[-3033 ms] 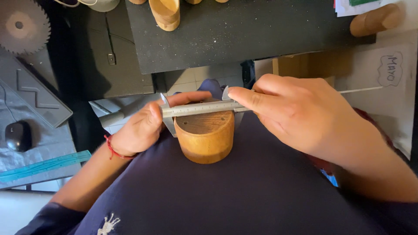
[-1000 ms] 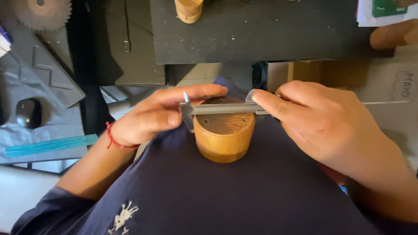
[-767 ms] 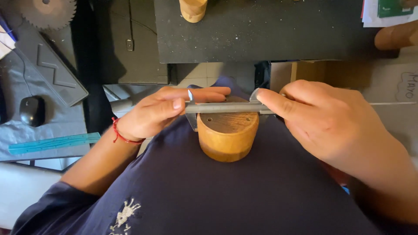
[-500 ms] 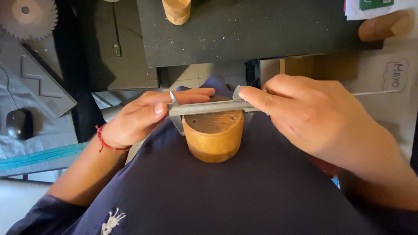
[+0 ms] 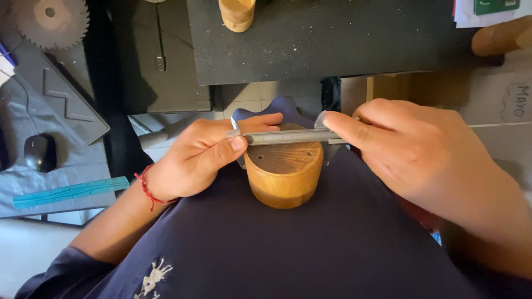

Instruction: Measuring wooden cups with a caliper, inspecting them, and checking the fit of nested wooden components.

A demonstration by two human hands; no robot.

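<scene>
While your left hand (image 5: 197,160) pinches the fixed-jaw end of the metal vernier caliper (image 5: 288,136) between thumb and curled fingers, your right hand (image 5: 421,152) pinches the sliding end, forefinger stretched along the beam, so the tool lies level across the top of the round wooden block (image 5: 284,174). That block stands upright against your dark blue shirt (image 5: 310,249), between your two hands and just under them, with two small holes in its top face. As a judgement: the block rests on soft cloth rather than on a firm surface, so it could tilt or roll toward your body if either hand presses down unevenly, and a tilted beam would sit off the true diameter; the jaws could also slip off the curved wall if your right thumb eases. Beyond your left wrist, which wears a red cord bracelet (image 5: 145,187), lie a teal ruler (image 5: 71,191) and a black computer mouse (image 5: 40,152), and farther out a circular saw blade (image 5: 49,17). Ahead of both hands a dark tabletop (image 5: 343,39) carries a small wooden cup (image 5: 237,13); its opening is too cropped to tell what, if anything, it holds. Past your right hand a wooden cylinder (image 5: 501,36) lies on its side.
</scene>
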